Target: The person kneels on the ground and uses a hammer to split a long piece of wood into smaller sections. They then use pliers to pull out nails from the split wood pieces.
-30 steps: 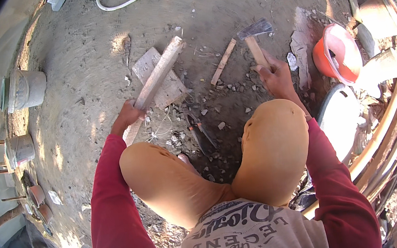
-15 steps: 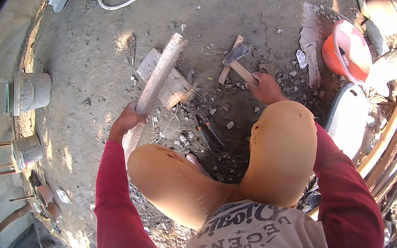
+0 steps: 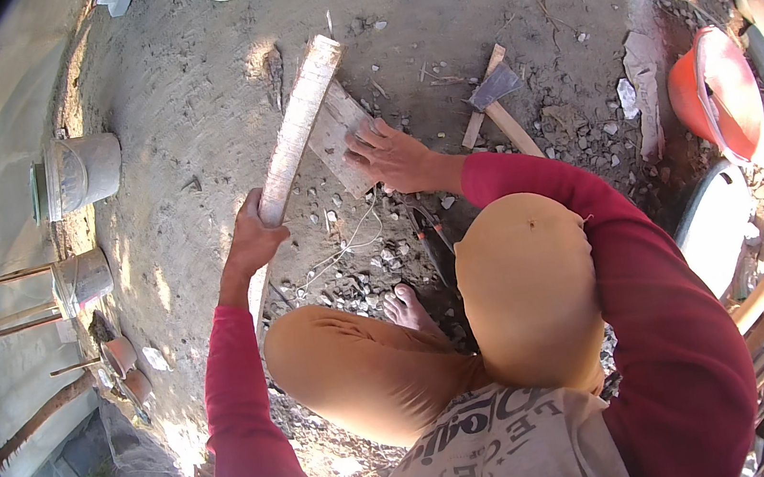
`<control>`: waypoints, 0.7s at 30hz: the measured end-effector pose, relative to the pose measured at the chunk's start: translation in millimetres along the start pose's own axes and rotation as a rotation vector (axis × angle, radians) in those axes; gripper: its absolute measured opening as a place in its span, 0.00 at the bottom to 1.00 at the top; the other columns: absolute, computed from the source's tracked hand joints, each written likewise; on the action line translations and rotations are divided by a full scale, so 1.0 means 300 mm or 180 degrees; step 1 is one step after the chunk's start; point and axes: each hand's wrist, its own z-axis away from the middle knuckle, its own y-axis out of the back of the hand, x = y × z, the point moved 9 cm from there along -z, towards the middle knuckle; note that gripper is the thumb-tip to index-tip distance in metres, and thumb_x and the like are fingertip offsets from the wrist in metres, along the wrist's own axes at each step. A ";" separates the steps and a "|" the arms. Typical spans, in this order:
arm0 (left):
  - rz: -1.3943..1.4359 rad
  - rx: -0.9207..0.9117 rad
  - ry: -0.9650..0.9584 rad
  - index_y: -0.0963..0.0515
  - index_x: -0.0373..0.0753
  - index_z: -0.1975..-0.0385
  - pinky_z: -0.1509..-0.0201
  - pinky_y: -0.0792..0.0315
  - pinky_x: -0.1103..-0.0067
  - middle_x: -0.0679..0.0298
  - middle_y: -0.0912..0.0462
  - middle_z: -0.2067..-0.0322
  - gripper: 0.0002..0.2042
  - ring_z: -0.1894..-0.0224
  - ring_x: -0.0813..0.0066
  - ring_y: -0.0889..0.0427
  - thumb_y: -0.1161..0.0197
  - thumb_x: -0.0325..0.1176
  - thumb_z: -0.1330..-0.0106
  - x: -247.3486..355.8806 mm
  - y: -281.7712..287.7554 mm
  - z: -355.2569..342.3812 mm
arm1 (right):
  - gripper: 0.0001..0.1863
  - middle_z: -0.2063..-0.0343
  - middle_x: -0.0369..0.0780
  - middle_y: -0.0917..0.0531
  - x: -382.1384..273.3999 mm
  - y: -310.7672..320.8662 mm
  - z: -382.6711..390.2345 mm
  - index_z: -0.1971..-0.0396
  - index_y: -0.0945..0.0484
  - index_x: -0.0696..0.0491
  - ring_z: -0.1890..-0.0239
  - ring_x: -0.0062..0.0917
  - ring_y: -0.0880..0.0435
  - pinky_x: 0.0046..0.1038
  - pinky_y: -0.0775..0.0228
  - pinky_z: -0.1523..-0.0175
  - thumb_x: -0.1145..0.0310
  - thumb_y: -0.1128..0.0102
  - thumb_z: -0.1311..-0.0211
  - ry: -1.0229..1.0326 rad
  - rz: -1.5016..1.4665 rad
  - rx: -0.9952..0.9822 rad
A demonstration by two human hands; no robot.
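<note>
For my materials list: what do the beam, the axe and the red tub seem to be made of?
Beam: probably rough, unpainted wood; pale, streaked surface.
Axe head: likely dull metal, dark and flat.
Axe handle: bare-looking wood, plain tan.
Tub: apparently smooth plastic; bright red, thin wall.

From my distant seat, I see a passage for a hand between the board (image 3: 336,141) and the hatchet (image 3: 497,85), which lies across a stick (image 3: 475,128) at right. On the left, the beam (image 3: 301,122), held in the left hand (image 3: 254,241), covers part of the board and blocks the way across. At the near side, the bent right knee (image 3: 526,244) and the pliers (image 3: 439,252) make narrow the approach to the right hand (image 3: 391,158). Farther right, the red basin (image 3: 693,96) is an obstacle.
</note>
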 end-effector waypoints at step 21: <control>-0.0676 0.0748 -0.0394 0.39 0.30 0.34 0.31 0.35 0.55 0.40 0.28 0.43 0.49 0.38 0.41 0.29 0.18 0.46 0.51 0.121 -0.167 0.002 | 0.34 0.50 0.55 0.16 0.229 0.069 0.276 0.37 0.33 0.59 0.56 0.50 0.14 0.44 0.20 0.52 0.70 0.36 0.45 -0.1965 -0.2854 0.0621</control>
